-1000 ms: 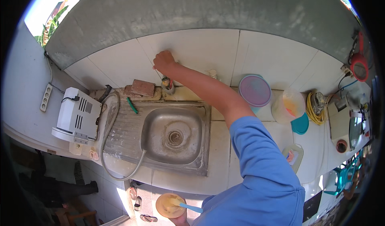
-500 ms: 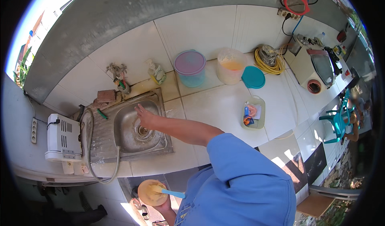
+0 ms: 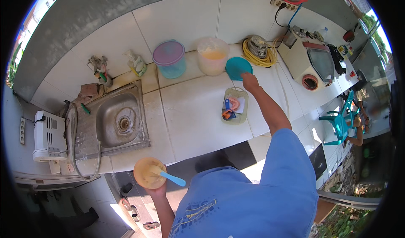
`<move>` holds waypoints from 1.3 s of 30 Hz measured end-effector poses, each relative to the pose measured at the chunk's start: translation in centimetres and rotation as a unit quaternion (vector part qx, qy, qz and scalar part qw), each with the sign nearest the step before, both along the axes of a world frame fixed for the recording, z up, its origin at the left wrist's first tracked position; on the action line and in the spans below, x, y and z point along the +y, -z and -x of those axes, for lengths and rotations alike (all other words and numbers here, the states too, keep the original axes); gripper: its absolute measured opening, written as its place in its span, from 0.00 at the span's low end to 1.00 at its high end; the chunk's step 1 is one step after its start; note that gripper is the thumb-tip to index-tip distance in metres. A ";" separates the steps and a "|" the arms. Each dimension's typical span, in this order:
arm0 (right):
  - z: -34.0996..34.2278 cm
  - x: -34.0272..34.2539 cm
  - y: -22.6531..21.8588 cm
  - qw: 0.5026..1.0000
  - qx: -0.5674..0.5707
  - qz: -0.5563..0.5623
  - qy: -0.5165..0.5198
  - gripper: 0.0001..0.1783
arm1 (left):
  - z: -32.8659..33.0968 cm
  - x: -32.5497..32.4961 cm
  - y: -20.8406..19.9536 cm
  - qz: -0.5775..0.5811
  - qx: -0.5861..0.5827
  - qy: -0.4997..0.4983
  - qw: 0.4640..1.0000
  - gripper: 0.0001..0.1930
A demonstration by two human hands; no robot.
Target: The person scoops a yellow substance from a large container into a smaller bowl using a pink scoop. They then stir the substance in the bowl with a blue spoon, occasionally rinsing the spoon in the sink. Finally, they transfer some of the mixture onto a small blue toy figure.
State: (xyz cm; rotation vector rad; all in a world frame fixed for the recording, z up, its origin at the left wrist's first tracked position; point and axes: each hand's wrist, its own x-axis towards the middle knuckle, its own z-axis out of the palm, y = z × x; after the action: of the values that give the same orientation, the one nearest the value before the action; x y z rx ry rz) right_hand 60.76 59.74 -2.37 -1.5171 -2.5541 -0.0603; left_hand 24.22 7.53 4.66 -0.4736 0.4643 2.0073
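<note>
My left hand supports an orange bowl from below, in front of the counter edge. In the bowl is a pale, creamy mass, with a light-blue-handled spatula resting in it and its handle over the rim. My right arm reaches across the counter, and my right hand closes on the near edge of a round teal lid. This lid lies flat beside a clear plastic tub holding orange-yellow contents. Most of the right fingertips are hard to make out.
A steel sink with a grey hose is at left. Along the wall stand a soap bottle, a purple-lidded tub and a yellow hose coil. A green tray with small items lies mid-counter; a cream machine stands right.
My right hand has moved from over the sink to the teal lid on the right. The left hand has come up with the bowl, and the view has shifted right.
</note>
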 end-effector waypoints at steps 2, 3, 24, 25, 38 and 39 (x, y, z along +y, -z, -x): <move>-1.5 1.3 2.3 1.000 -0.012 -0.023 -0.002 0.10 | -1.5 1.3 -0.4 -0.019 0.003 0.009 1.000 0.30; -1.8 1.8 2.9 0.999 -0.020 -0.025 -0.015 0.10 | -2.2 2.0 -0.4 -0.029 0.004 0.014 0.999 0.30; 2.2 12.2 -11.4 0.845 0.431 0.315 0.020 0.12 | -12.3 14.4 -0.8 0.058 -0.039 -0.047 0.996 0.26; 3.3 12.8 -12.1 0.852 0.430 0.301 -0.001 0.12 | -12.3 14.6 -0.9 0.060 -0.039 -0.050 0.996 0.26; 12.9 6.4 -12.6 0.926 0.161 0.080 -0.332 0.03 | -12.5 11.7 1.0 0.045 -0.063 -0.085 0.993 0.29; 12.9 6.3 -12.5 0.926 0.163 0.084 -0.331 0.03 | -12.5 11.4 1.0 0.048 -0.066 -0.090 0.993 0.29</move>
State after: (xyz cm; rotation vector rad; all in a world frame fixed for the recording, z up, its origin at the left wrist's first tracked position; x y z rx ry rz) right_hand 47.91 66.00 10.13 -0.5582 -2.6783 0.4625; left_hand 36.68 18.96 3.61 -0.7261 0.4508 2.1168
